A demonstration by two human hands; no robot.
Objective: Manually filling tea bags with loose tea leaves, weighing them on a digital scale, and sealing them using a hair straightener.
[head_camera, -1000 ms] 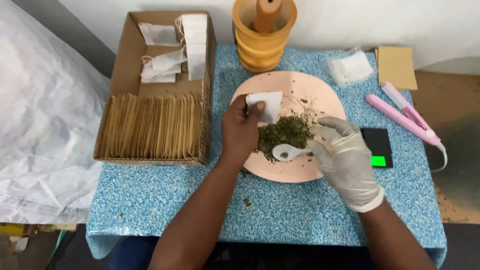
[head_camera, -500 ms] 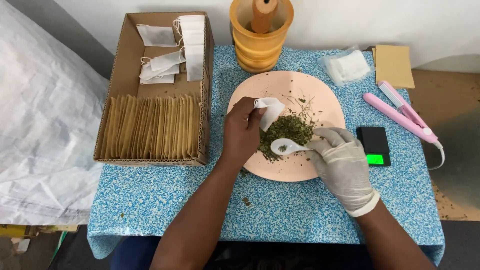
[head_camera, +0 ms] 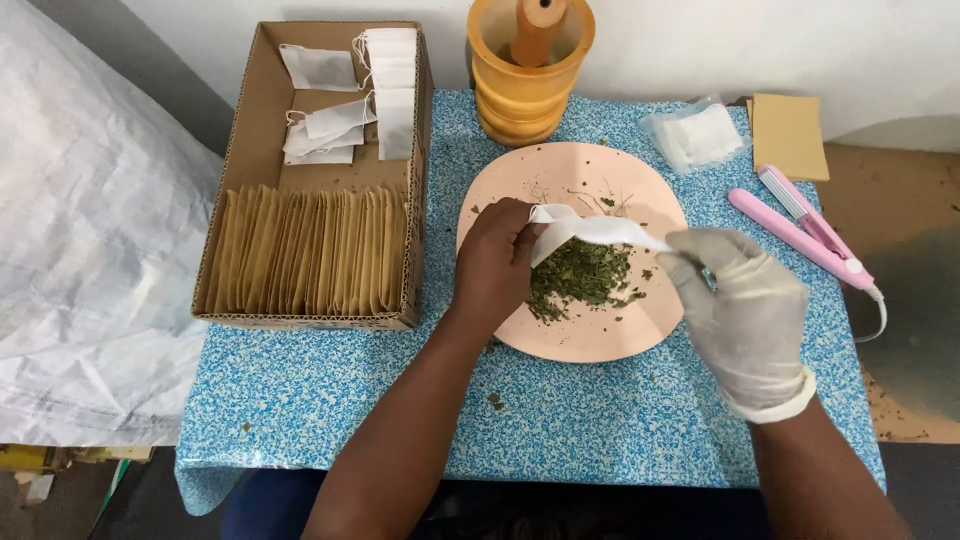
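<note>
Left hand (head_camera: 495, 262) fingers pinch the flimsy white filter bag (head_camera: 585, 230) by its rim over the pink plate (head_camera: 600, 335), gloved right hand (head_camera: 745, 310) clamped on its other end.

Tabletop (head_camera: 620, 420) covered in blue-and-white speckled cloth, set against a white wall. Directly on it: open cardboard box (head_camera: 250, 160) at left, pink round plate (head_camera: 600, 340) in the middle, stacked yellow-orange mortar (head_camera: 525, 100) at the back just behind the plate, clear packet of white sachets (head_camera: 695, 135) at back right, tan paper pad (head_camera: 788, 135) beside it near the right edge, pink clamp-style heat sealer (head_camera: 800, 225) lying diagonally at right, its cord off the edge. A few green crumbs (head_camera: 495, 402) near the front.
</note>
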